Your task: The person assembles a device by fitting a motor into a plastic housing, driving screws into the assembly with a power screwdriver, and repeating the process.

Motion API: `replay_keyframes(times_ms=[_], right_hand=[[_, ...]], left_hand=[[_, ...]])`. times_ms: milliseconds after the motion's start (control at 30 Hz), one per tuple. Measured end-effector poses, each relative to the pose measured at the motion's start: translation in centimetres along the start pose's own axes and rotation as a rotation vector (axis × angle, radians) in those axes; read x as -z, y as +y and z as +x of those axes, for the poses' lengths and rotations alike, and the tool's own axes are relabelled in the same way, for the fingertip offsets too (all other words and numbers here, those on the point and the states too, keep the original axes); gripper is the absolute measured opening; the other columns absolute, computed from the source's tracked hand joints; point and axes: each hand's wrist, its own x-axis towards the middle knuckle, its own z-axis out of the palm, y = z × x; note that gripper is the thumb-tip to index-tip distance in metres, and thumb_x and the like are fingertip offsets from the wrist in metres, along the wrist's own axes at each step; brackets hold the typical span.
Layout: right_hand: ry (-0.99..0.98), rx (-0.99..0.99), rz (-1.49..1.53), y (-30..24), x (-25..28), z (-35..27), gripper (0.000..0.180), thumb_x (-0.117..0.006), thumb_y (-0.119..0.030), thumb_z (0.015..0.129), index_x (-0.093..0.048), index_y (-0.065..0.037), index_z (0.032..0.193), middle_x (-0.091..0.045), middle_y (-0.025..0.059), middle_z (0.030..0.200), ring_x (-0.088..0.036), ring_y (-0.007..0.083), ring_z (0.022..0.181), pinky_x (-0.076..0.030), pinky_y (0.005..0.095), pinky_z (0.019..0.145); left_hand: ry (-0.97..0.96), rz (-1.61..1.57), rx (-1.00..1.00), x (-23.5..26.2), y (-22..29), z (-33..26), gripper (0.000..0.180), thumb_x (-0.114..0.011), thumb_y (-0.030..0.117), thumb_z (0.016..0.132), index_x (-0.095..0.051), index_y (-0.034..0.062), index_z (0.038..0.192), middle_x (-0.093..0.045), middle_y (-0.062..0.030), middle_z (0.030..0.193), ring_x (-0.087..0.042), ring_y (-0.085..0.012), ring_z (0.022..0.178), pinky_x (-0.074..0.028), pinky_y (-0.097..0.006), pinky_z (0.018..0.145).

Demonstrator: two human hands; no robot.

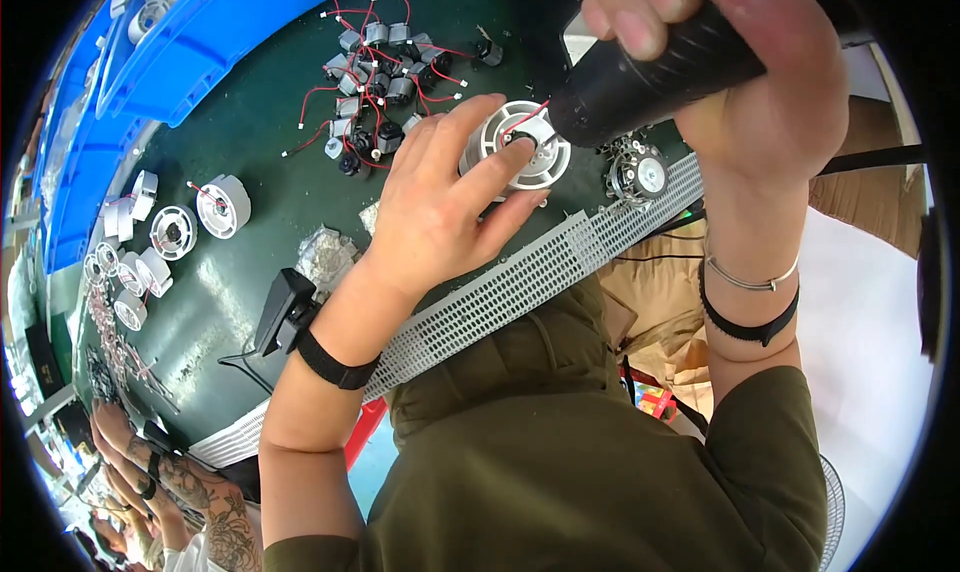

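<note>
A white round plastic housing (pixel 545 175) with spoke-like openings and a red wire sits on the dark green table. My left hand (pixel 432 194) grips it from the left, with a fingertip pressed near its hub. My right hand (pixel 770 102) is wrapped round a thick black cylindrical power screwdriver (pixel 650 82). The screwdriver's narrow end points down at the housing's centre; whether its bit touches a screw is hard to make out. Right of the housing stands a round holder (pixel 640 175) with a silver disc and small dark metal pieces around it.
Small grey motors (pixel 385 84) with red wires lie heaped beyond my left hand. More white housings (pixel 222 208) are at the left, below blue bins (pixel 230 42). A white perforated strip (pixel 500 307) edges the table. A clear bag (pixel 325 257) lies near my left wrist. Another person's forearm (pixel 200 482) shows lower left.
</note>
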Motion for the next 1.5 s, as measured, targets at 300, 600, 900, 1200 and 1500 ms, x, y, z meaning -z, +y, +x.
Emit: replay_keyframes(times_ms=[300, 600, 900, 1200, 1500], right_hand=[[-0.09, 0.119, -0.119, 1.9, 0.6, 0.2, 0.045, -0.059, -0.021, 0.088, -0.034, 0.003, 0.116, -0.054, 0.0104, 0.067, -0.056, 0.0191, 0.055, -0.047, 0.0266, 0.052], [-0.172, 0.048, -0.17, 0.1, 0.8, -0.8, 0.015, -0.044, -0.017, 0.087, -0.044, -0.002, 0.083, -0.043, 0.006, 0.074, -0.046, 0.0156, 0.068, -0.038, 0.0324, 0.07], [0.228, 0.119, -0.32, -2.2, 0.1, 2.9, 0.025, -0.067, -0.009, 0.08, -0.052, 0.003, 0.097, -0.056, 0.0065, 0.073, -0.056, 0.0142, 0.061, -0.047, 0.0243, 0.055], [-0.391, 0.547, 0.87, 6.0, 2.0, 6.0, 0.016, -0.067, -0.008, 0.079, -0.057, 0.001, 0.088, -0.058, 0.0055, 0.073, -0.056, 0.0123, 0.06, -0.047, 0.0232, 0.057], [0.486, 0.42, -0.697, 3.6, 0.0, 2.1, 0.04, -0.069, -0.01, 0.08, -0.05, 0.001, 0.114, -0.056, 0.0108, 0.107, -0.054, 0.0156, 0.096, -0.046, 0.0291, 0.082]], left_hand=[[-0.004, 0.028, -0.028, -0.2, -0.5, 0.2, 0.034, -0.076, 0.023, 0.065, -0.063, 0.0092, 0.094, -0.054, -0.0151, 0.113, -0.056, -0.0314, 0.082, -0.046, -0.042, 0.075], [-0.025, 0.048, -0.014, 0.5, 0.4, 0.3, 0.04, -0.081, 0.021, 0.059, -0.063, 0.0062, 0.091, -0.057, -0.0168, 0.108, -0.056, -0.0344, 0.095, -0.046, -0.045, 0.081], [0.162, 0.614, 0.314, 14.2, -4.8, 1.1, 0.041, -0.074, 0.018, 0.069, -0.059, 0.0065, 0.105, -0.062, -0.0123, 0.096, -0.059, -0.0322, 0.086, -0.045, -0.042, 0.076], [0.024, 0.762, 0.298, 15.0, -7.0, 1.8, 0.029, -0.065, 0.016, 0.075, -0.063, 0.0042, 0.102, -0.064, -0.0139, 0.097, -0.06, -0.0322, 0.093, -0.048, -0.041, 0.08], [-0.213, 0.274, 0.572, 7.9, -9.0, 4.2, 0.024, -0.064, 0.022, 0.079, -0.067, 0.0028, 0.093, -0.068, -0.014, 0.08, -0.065, -0.0307, 0.077, -0.05, -0.039, 0.068]])
